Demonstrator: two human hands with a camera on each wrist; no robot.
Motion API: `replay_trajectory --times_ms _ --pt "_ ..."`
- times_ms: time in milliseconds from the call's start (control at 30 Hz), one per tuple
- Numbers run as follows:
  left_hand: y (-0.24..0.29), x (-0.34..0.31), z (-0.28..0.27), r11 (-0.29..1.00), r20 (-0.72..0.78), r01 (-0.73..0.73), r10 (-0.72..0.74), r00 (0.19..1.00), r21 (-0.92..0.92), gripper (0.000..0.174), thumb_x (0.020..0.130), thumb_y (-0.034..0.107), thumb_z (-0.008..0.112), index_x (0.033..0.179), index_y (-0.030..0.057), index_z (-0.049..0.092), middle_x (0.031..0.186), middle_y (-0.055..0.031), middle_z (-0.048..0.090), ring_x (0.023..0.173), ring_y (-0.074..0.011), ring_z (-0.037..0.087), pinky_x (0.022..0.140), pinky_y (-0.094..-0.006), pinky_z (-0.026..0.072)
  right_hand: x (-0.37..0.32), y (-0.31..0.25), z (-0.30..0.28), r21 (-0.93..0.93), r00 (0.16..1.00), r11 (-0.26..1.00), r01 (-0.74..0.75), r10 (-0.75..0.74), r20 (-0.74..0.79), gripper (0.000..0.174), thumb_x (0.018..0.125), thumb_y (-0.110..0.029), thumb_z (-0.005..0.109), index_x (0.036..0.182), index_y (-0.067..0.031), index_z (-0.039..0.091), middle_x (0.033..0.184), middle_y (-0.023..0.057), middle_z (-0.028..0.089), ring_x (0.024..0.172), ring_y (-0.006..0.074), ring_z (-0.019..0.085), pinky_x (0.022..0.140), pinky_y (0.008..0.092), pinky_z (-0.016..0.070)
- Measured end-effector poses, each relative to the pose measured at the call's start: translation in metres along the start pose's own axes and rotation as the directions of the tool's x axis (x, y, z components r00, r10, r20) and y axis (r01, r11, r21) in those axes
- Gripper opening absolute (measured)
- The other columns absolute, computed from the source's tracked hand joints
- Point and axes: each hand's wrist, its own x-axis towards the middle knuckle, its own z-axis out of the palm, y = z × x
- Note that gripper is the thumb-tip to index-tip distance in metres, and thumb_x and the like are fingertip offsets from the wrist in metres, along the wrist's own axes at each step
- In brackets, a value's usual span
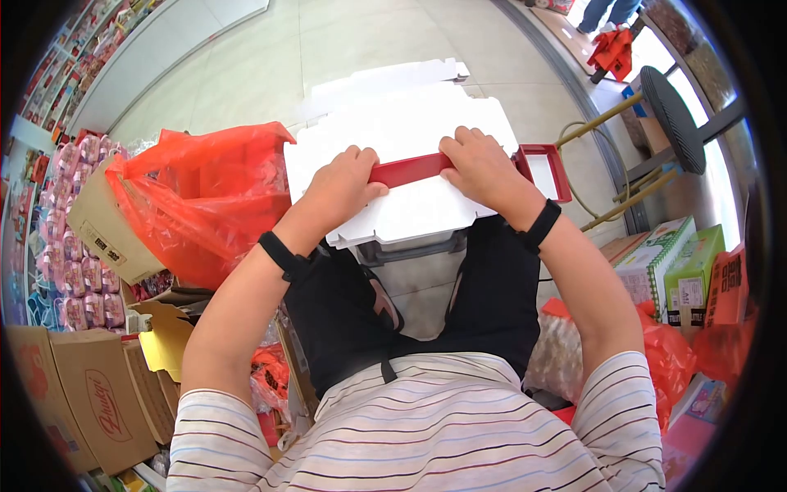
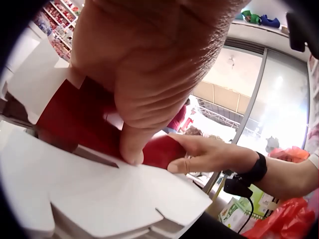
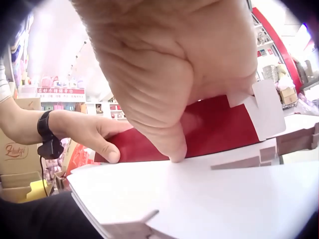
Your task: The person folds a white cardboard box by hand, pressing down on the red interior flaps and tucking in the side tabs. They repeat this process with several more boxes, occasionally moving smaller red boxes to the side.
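Box blank, white card with a red flap standing up along its near side, lies flat on a stack of white sheets over the person's knees, just right of a bulging orange-red plastic bag. The left hand has its grip closed on the flap's left end, with fingers curled over the far face and thumb pressed down at the crease. The right hand pinches the right end the same way, its thumb on the fold line. Further right stands a black stool. To my eye, uneven pressure from the two thumbs could run the crease off its scored line or tear the corner tab, and the loose stack beneath could slide off the lap.
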Motion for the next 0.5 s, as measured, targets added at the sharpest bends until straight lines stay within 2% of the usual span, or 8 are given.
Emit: replay_trajectory --times_ms 100,167,300,367,467,500 --pt "0.007 0.002 -0.008 0.996 0.116 0.085 -0.087 0.989 0.028 0.038 0.107 0.041 0.058 0.113 0.0034 0.060 0.107 -0.0188 0.067 0.096 -0.0385 0.067 0.085 -0.0485 0.0539 0.001 0.002 -0.005 0.113 0.996 0.991 -0.069 0.062 0.063 0.026 0.099 -0.028 0.069 0.102 -0.0024 0.065 0.096 0.0172 0.061 0.095 0.0375 0.062 0.085 0.0482 0.0511" --pt "0.010 0.011 -0.014 0.985 0.210 0.172 -0.173 0.962 0.022 0.039 0.107 0.042 0.059 0.112 0.0027 0.060 0.109 -0.0184 0.066 0.097 -0.0387 0.067 0.085 -0.0488 0.0541 0.001 0.001 -0.004 0.126 0.997 0.989 -0.074 0.069 0.040 0.027 0.100 -0.029 0.068 0.102 -0.0022 0.065 0.095 0.0171 0.062 0.093 0.0377 0.062 0.083 0.0485 0.0515" --pt "0.010 0.011 -0.004 0.979 0.076 0.200 -0.202 0.976 0.040 0.040 0.106 0.042 0.061 0.113 0.0029 0.061 0.106 -0.0184 0.066 0.097 -0.0394 0.067 0.084 -0.0498 0.0532 0.009 0.003 0.003 0.057 0.997 0.996 -0.074 0.074 -0.001 0.030 0.098 -0.033 0.072 0.100 -0.0029 0.067 0.091 0.0157 0.064 0.088 0.0348 0.066 0.076 0.0462 0.0549" --pt "0.012 0.012 -0.002 0.975 0.037 0.194 -0.199 0.979 0.107 0.041 0.105 0.042 0.063 0.116 0.0032 0.062 0.107 -0.0179 0.066 0.101 -0.0383 0.067 0.087 -0.0488 0.0522 0.012 0.002 0.007 0.049 0.994 0.993 -0.107 0.107 0.016 0.031 0.100 -0.034 0.069 0.104 -0.0029 0.066 0.093 0.0165 0.064 0.089 0.0372 0.065 0.077 0.0484 0.0535" --pt "0.006 0.008 0.005 0.970 -0.084 0.111 -0.095 0.992 0.218 0.040 0.103 0.039 0.065 0.126 0.0065 0.063 0.110 -0.0156 0.065 0.111 -0.0348 0.064 0.092 -0.0475 0.0496 0.021 0.000 0.007 0.019 0.987 0.989 -0.150 0.148 0.056 0.032 0.100 -0.035 0.068 0.107 -0.0037 0.066 0.096 0.0171 0.064 0.090 0.0382 0.065 0.079 0.0494 0.0531" --pt "0.007 0.008 0.004 0.968 -0.069 0.119 -0.106 0.992 0.220 0.040 0.103 0.038 0.065 0.129 0.0083 0.063 0.112 -0.0151 0.065 0.114 -0.0337 0.063 0.094 -0.0473 0.0488 0.023 0.000 0.006 0.005 0.984 0.987 -0.163 0.162 0.072 0.033 0.100 -0.036 0.069 0.107 -0.0041 0.066 0.096 0.0171 0.065 0.090 0.0381 0.065 0.079 0.0494 0.0532"
